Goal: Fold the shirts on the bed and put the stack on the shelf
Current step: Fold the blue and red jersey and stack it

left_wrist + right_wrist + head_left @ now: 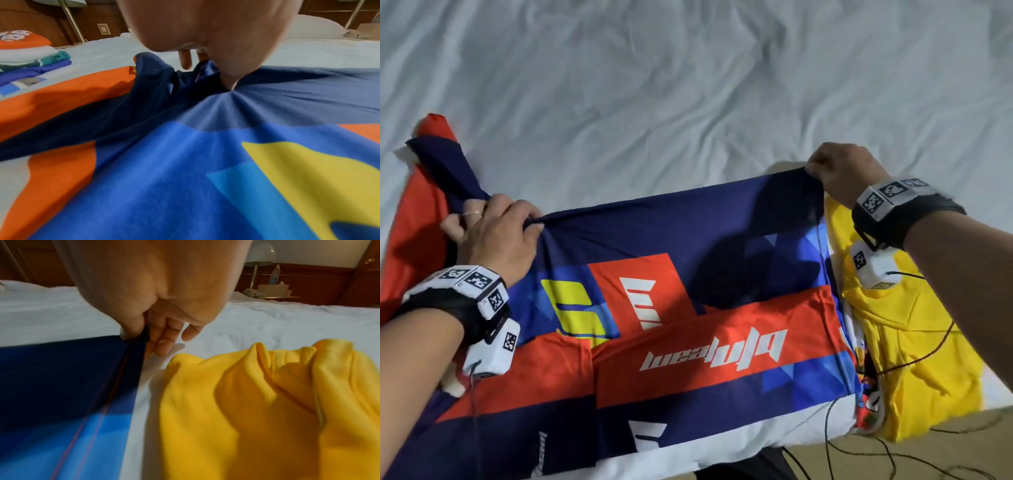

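Place: a bedroom, perhaps a hotel room.
Bed: a wide bed (688, 85) under a rumpled white sheet fills the head view.
Pillow: a white pillow (320, 27) lies at the far end of the bed.
Walls: dark wood panelling (37, 21) with a wall switch plate (103, 29).
Lamp: a domed bedside lamp (260, 254) on a brass stem stands beside the bed.
Ledge: a tissue box (273, 288) and a bottle (275, 274) sit near the lamp.
Clothes: folded shirts (30, 55) are stacked on the sheet; a yellow shirt (267, 402) lies loose.
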Demonstrator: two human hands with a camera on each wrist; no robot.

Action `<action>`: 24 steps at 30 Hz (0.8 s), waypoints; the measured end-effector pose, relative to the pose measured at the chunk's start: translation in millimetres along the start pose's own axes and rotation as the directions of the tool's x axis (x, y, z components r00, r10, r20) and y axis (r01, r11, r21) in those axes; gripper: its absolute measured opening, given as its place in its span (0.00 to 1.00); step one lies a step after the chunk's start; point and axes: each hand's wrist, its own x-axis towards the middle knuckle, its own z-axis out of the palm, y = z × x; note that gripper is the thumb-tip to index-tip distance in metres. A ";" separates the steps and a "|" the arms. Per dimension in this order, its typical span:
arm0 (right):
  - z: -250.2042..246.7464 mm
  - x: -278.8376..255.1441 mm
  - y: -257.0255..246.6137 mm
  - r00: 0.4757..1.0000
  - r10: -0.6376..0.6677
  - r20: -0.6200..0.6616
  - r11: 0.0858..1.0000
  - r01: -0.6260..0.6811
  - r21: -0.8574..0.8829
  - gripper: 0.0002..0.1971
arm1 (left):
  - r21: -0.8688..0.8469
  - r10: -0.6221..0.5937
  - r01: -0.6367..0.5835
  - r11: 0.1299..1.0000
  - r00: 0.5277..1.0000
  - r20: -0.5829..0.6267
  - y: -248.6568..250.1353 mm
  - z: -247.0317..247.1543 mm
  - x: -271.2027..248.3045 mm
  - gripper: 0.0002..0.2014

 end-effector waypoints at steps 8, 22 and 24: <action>9.2 -2.0 -2.5 0.990 -0.130 -0.046 0.924 0.104 -0.369 0.10 | -0.049 -0.035 0.034 0.998 0.999 -0.012 -5.9 1.8 8.5 0.12; 33.5 -4.2 -41.3 0.939 -0.344 0.000 0.827 0.303 -0.473 0.09 | 0.041 0.001 0.003 0.999 0.994 -0.109 -12.7 -7.0 -9.1 0.15; 30.8 -13.1 -40.2 0.932 -0.362 -0.028 0.834 0.310 -0.457 0.09 | 0.049 0.018 -0.012 0.999 0.993 -0.114 -15.3 -9.3 -13.3 0.15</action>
